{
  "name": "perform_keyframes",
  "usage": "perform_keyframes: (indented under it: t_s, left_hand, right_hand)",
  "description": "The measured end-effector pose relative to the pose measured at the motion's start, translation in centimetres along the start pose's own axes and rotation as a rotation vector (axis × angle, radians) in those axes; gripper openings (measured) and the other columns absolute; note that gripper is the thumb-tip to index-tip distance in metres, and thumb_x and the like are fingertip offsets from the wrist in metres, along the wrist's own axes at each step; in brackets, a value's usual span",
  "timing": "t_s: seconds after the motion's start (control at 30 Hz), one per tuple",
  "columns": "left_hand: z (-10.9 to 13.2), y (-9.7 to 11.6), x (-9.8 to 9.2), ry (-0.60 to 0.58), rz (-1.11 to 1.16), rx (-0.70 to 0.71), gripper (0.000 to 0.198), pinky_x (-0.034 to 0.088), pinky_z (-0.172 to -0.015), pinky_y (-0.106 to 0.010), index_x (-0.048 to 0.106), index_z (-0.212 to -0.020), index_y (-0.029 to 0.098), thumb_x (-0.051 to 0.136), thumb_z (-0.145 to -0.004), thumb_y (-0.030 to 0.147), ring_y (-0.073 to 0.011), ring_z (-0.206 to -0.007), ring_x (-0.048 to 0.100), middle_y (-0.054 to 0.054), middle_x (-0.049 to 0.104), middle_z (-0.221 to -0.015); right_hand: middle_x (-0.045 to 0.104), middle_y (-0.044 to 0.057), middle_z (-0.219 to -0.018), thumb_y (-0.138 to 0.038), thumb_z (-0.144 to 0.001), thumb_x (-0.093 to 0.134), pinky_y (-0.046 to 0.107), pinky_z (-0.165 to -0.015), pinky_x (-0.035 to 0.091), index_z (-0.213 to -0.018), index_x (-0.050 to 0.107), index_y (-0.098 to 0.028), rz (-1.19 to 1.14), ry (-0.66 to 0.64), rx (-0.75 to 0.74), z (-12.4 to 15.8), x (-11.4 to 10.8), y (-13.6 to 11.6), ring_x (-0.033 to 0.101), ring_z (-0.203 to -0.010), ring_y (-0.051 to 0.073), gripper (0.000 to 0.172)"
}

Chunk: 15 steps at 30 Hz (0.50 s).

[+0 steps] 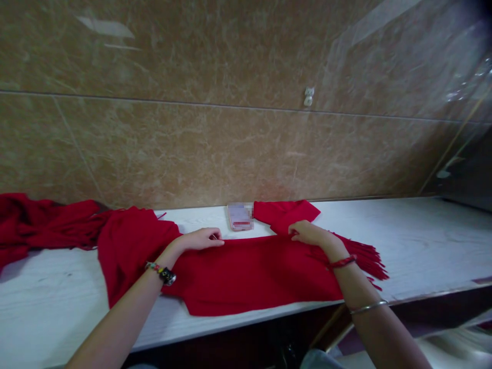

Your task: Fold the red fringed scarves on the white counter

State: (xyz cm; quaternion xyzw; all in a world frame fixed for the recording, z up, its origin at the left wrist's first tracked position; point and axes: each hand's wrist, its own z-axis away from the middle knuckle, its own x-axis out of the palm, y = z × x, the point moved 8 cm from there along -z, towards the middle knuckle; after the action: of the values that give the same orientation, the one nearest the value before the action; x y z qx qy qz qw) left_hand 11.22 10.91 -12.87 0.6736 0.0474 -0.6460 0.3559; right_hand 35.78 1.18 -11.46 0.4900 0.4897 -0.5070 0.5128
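Note:
A red fringed scarf (257, 274) lies spread lengthwise in front of me, its tassels (369, 256) at the right end. My left hand (200, 239) is closed at the scarf's far edge, left of the middle, with its thumb stretched along the edge. Further right, my right hand (310, 233) pinches the same far edge, fingertips curled under. Another stretch of red cloth (286, 212) lies folded behind the right hand; whether it is part of this scarf I cannot tell. Bunched red fabric (136, 241) sits beside my left forearm.
A phone (240, 216) lies flat against the tiled wall (246, 154), just beyond the scarf. More crumpled red cloth (49, 225) covers the far left of the white tabletop (423, 236). The table's front edge runs close below the scarf. A small white fitting (308, 96) is on the wall.

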Motion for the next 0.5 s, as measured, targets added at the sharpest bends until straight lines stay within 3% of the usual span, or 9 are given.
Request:
perform_keyframes:
  t_s: [0.2, 0.37, 0.5]
  left_hand:
    - [0.4, 1.5, -1.4, 0.039, 0.039, 0.003, 0.028, 0.042, -0.071, -0.025, 0.057, -0.091, 0.014, 0.05, -0.067, 0.027, -0.0166, -0.079, 0.056, -0.005, 0.062, -0.087]
    - [1.3, 3.4, -3.8, 0.138, -0.096, 0.023, 0.019, 0.041, -0.065, -0.024, 0.062, -0.078, 0.016, 0.052, -0.064, 0.025, -0.0163, -0.07, 0.055, -0.003, 0.062, -0.075]
    - [2.7, 4.5, -5.3, 0.191, -0.119, 0.026, 0.015, 0.041, -0.066, -0.025, 0.059, -0.071, 0.015, 0.051, -0.064, 0.026, -0.0164, -0.071, 0.054, -0.003, 0.06, -0.074]
  right_hand:
    - [0.067, 0.005, -0.082, -0.014, -0.073, 0.053, 0.024, -0.065, 0.041, -0.082, 0.065, -0.016, -0.101, 0.06, -0.066, 1.9, -2.6, 0.2, 0.059, -0.074, 0.016, 0.015]
    - [0.067, 0.006, -0.082, -0.016, -0.075, 0.049, 0.024, -0.068, 0.042, -0.082, 0.066, -0.017, -0.175, 0.154, -0.13, 3.5, -3.8, 0.4, 0.06, -0.075, 0.016, 0.018]
    - [0.068, 0.005, -0.087, -0.016, -0.08, 0.043, 0.026, -0.074, 0.043, -0.086, 0.065, -0.018, -0.214, 0.309, -0.182, 4.7, -5.3, -0.1, 0.06, -0.079, 0.016, 0.023]
